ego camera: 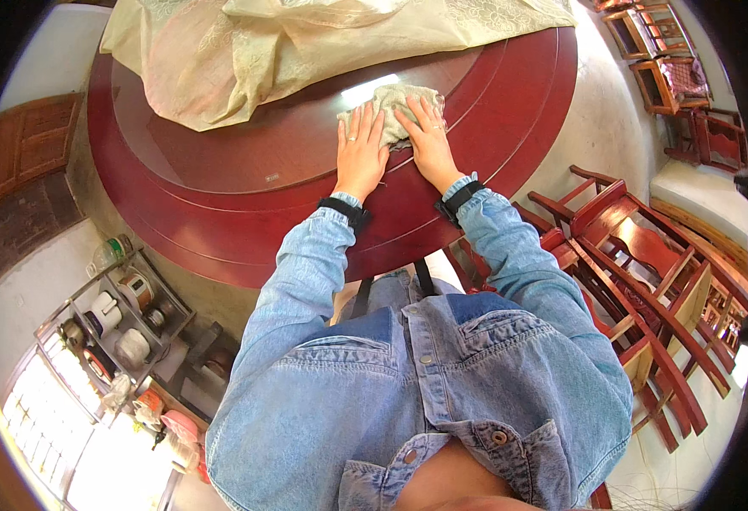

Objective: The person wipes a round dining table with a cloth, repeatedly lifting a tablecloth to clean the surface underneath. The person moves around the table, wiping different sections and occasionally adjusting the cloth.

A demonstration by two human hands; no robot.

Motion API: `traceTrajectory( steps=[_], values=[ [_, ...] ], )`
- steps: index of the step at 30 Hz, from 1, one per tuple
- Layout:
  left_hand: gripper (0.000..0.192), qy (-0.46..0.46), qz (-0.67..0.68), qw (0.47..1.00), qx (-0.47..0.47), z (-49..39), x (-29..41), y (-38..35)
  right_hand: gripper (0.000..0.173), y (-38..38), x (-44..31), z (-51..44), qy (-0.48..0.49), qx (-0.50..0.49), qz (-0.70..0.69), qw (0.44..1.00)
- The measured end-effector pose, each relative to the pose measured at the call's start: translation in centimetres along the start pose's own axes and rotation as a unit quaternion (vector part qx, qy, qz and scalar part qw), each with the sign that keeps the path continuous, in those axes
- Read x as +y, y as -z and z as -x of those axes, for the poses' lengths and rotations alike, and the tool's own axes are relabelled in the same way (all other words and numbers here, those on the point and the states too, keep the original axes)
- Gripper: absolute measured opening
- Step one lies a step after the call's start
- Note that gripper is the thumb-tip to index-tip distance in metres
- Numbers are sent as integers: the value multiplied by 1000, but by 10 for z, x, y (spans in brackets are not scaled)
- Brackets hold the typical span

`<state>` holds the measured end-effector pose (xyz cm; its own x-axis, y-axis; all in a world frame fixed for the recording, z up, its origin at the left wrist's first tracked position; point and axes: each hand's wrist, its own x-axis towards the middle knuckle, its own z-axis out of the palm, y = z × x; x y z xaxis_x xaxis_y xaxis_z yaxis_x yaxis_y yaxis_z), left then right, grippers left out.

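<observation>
Both of my hands press on a crumpled pale green cloth, which lies on the round red wooden table. My left hand rests its fingertips on the cloth's left side, the palm over the red surface. Across the cloth's right side spread the fingers of my right hand. Under the cloth is the edge of a glossy round turntable set on the table. A cream patterned tablecloth is bunched over the far part of the table.
Stacked red wooden chairs stand close on my right. More wooden chairs line the wall at the far right. To the left is a metal shelf rack holding a rice cooker and other kitchenware. A wooden door shows at far left.
</observation>
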<state>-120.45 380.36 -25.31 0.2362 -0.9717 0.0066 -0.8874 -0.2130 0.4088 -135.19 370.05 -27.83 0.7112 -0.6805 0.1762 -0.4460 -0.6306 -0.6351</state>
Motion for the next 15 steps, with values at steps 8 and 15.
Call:
traceTrajectory(
  steps=[8, 15],
  values=[
    [72, 40, 5, 999, -16, 64, -32, 26, 51, -29, -44, 22, 54, -39, -2, 998],
    [75, 61, -35, 997, 0, 130, -60, 41, 47, -59, -93, 38, 100, -74, -7, 992]
  ],
)
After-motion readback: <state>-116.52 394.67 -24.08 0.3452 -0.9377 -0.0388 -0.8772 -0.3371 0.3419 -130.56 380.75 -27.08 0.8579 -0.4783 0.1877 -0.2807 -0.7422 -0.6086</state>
